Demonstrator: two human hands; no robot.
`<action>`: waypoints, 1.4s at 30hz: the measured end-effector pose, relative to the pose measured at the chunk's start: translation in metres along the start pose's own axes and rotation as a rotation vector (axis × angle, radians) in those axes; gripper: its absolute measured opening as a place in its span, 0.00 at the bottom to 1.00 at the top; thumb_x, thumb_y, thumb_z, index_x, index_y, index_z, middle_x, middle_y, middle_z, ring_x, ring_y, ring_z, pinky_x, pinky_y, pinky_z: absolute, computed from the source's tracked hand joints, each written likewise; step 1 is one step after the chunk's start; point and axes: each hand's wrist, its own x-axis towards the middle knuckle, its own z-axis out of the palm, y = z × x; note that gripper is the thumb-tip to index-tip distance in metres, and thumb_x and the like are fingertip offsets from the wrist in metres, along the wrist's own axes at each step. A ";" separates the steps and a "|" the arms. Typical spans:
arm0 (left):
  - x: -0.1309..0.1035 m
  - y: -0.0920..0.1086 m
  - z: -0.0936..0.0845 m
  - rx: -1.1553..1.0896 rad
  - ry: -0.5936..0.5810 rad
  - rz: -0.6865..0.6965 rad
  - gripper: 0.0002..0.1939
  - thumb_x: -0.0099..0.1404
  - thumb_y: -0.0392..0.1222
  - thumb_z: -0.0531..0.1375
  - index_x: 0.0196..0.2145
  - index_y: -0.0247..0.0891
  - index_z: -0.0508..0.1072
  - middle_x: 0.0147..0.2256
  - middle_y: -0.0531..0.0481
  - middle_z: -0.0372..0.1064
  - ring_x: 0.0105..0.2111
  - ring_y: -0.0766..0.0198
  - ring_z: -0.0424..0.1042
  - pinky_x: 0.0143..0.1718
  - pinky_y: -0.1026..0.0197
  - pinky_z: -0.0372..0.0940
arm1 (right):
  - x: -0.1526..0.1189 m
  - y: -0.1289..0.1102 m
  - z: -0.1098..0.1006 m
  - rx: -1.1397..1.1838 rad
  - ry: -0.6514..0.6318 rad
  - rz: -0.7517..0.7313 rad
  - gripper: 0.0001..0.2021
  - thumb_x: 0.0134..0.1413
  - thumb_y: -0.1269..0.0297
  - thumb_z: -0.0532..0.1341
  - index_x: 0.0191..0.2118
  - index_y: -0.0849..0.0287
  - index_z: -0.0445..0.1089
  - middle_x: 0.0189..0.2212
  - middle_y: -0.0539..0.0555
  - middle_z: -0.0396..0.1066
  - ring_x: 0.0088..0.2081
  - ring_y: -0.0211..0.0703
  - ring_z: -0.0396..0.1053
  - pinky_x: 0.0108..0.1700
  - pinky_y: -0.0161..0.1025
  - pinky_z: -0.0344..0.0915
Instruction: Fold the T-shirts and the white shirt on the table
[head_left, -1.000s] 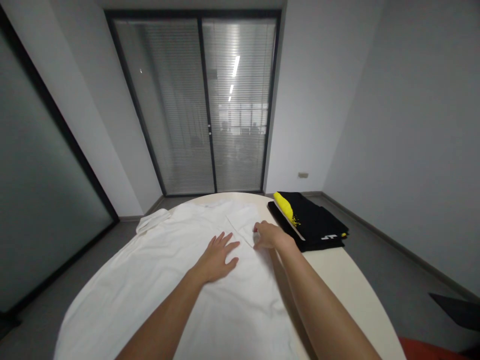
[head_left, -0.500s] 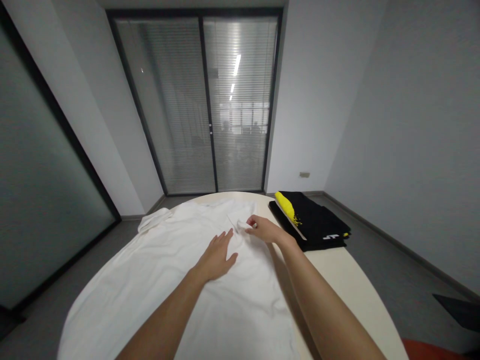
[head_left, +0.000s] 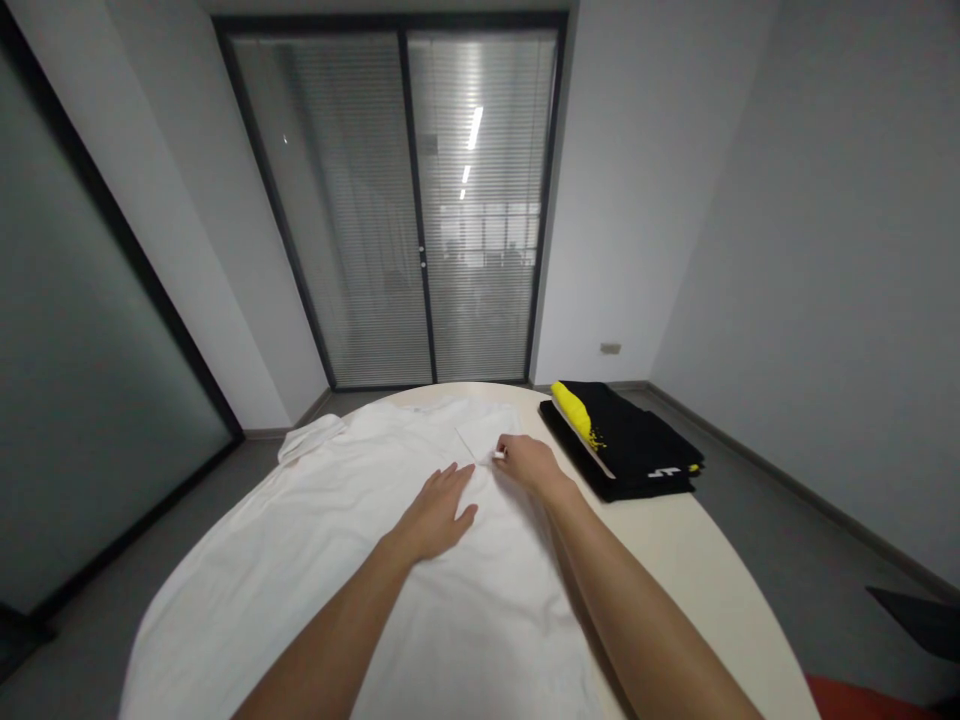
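Note:
A white T-shirt (head_left: 300,530) lies spread over most of the table, lightly wrinkled, with a bunched fold at its far left. My left hand (head_left: 437,512) rests palm down on it near the middle, fingers stretched out and thumb apart. Just to the right, my right hand (head_left: 529,465) pinches a small bit of the white fabric between thumb and fingers. A straight crease in the cloth runs from above toward the left fingertips.
Folded black garments (head_left: 630,445) with a yellow print are stacked on the right side of the round cream table (head_left: 697,580). A glass door (head_left: 480,330) with blinds stands beyond. Something red (head_left: 862,700) shows at the lower right.
The right hand has shifted slightly, and the flap of fabric it pinches has become smaller in view. The left hand stays nearly in place on the T-shirt.

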 end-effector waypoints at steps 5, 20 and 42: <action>0.000 -0.001 0.002 -0.002 0.000 0.005 0.33 0.72 0.50 0.48 0.69 0.34 0.50 0.69 0.43 0.48 0.70 0.54 0.44 0.70 0.50 0.41 | 0.002 0.002 -0.001 0.171 0.220 0.185 0.17 0.66 0.56 0.51 0.50 0.60 0.69 0.42 0.63 0.76 0.43 0.50 0.73 0.40 0.38 0.61; 0.000 -0.002 0.001 -0.032 0.029 0.051 0.32 0.71 0.47 0.51 0.70 0.40 0.50 0.69 0.43 0.50 0.69 0.49 0.48 0.68 0.43 0.46 | 0.006 0.036 0.009 0.082 -0.146 -0.154 0.32 0.39 0.62 0.72 0.54 0.54 0.71 0.53 0.60 0.67 0.55 0.56 0.63 0.55 0.45 0.61; 0.000 0.000 -0.001 -0.011 0.047 0.109 0.25 0.71 0.42 0.53 0.64 0.50 0.63 0.68 0.43 0.50 0.68 0.50 0.49 0.67 0.40 0.47 | 0.014 -0.001 0.042 0.134 0.040 -0.095 0.24 0.70 0.56 0.43 0.66 0.45 0.59 0.59 0.57 0.68 0.58 0.59 0.62 0.56 0.58 0.52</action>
